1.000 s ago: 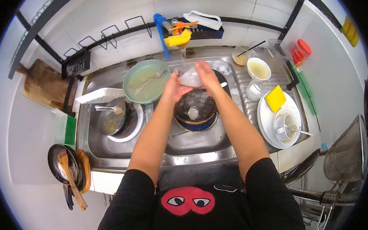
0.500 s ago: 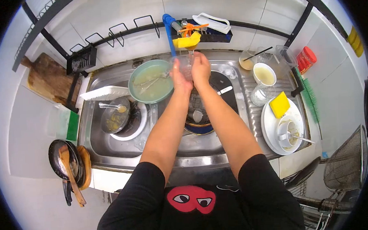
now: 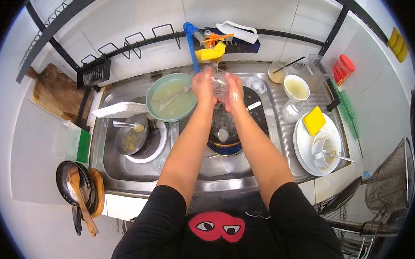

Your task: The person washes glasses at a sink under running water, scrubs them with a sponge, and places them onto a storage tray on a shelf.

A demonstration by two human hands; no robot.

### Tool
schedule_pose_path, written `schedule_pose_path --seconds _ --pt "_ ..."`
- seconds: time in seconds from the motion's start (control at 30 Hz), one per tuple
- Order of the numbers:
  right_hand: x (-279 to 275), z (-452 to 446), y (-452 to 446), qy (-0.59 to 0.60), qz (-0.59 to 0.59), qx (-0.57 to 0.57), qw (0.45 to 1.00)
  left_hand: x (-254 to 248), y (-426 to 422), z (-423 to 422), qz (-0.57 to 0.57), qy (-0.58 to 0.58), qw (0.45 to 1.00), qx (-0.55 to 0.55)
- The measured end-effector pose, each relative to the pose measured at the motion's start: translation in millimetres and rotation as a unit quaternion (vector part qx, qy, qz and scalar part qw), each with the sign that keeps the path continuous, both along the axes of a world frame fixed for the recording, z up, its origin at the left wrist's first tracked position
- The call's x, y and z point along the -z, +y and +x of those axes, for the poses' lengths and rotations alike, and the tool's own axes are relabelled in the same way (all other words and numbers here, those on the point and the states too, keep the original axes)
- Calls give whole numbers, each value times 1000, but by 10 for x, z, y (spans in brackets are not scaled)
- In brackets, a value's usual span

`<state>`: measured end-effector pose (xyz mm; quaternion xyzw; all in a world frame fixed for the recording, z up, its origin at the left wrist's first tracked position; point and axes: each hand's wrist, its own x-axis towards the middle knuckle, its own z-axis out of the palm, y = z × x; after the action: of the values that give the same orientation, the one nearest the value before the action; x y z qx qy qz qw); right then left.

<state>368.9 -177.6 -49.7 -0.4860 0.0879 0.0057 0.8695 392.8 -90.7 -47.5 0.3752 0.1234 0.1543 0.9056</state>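
Black-sleeved arms point(image 3: 184, 153) stretch forward and converge, both hands point(image 3: 204, 88) cupped around a clear container point(image 3: 220, 85).

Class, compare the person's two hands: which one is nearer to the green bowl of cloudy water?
The left. The left hand is just beyond the green bowl's right-hand rim; the right hand is farther right, on the other side of the clear container.

I see a kitchen: a steel sink point(image 3: 227, 168) of dishes, with frying pans point(image 3: 67, 182) hanging at left.
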Motion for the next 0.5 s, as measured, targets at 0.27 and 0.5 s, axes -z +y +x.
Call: schedule_pose_path --seconds 0.27,0.5 --pt "-123 -124 -454 82 131 -232 960 -188 -43 -252 82 -119 981 126" --pt "-18 -239 -309 -9 59 -173 983 -370 -2 -393 71 -30 987 140"
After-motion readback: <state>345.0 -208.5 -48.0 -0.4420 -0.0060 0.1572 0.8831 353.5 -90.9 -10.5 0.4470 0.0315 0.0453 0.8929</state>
